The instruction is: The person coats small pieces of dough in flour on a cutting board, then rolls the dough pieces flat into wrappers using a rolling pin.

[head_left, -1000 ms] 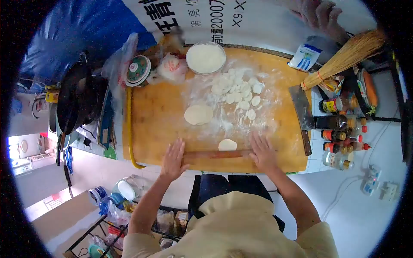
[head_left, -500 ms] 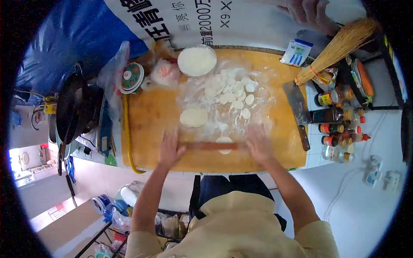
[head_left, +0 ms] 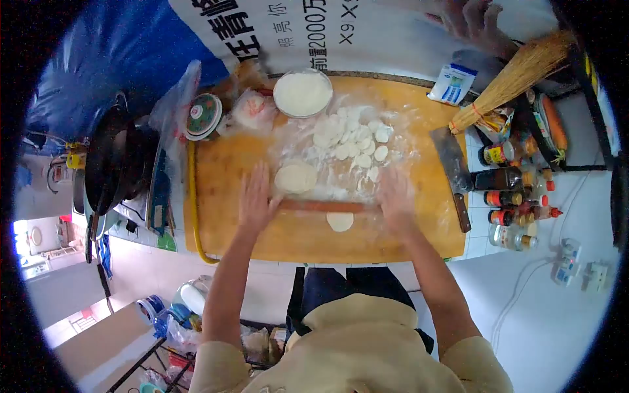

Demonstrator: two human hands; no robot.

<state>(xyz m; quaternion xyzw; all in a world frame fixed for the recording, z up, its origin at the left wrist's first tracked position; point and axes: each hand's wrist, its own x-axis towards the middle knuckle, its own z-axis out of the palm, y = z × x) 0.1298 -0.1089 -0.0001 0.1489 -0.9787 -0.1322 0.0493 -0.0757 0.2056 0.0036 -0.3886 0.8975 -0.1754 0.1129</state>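
A wooden rolling pin (head_left: 324, 206) lies crosswise on the floured board (head_left: 229, 239). My left hand (head_left: 257, 200) rests on its left end, fingers stretched forward. On the right end lies my right hand (head_left: 396, 198), fingers extended and slightly blurred. Just below the pin, its upper edge touching or under it, is a round dough wrapper (head_left: 340, 222). Flat rolled wrappers (head_left: 295, 178) lie together beyond the pin, near my left hand. Several small dough discs (head_left: 362, 145) are scattered in flour farther back.
A bowl of flour (head_left: 303, 93) stands at the back edge. The cleaver (head_left: 451, 160) lies at the board's right, beside a straw broom (head_left: 514, 78) and several bottles (head_left: 498, 179). A yellow hose (head_left: 193, 203) runs along the left edge; a black wok (head_left: 111, 157) is farther left.
Both hands and the rolling pin have moved forward, away from my body. The pin has crossed the wrapper, from its near side to its far edge. The camera view has shifted slightly.
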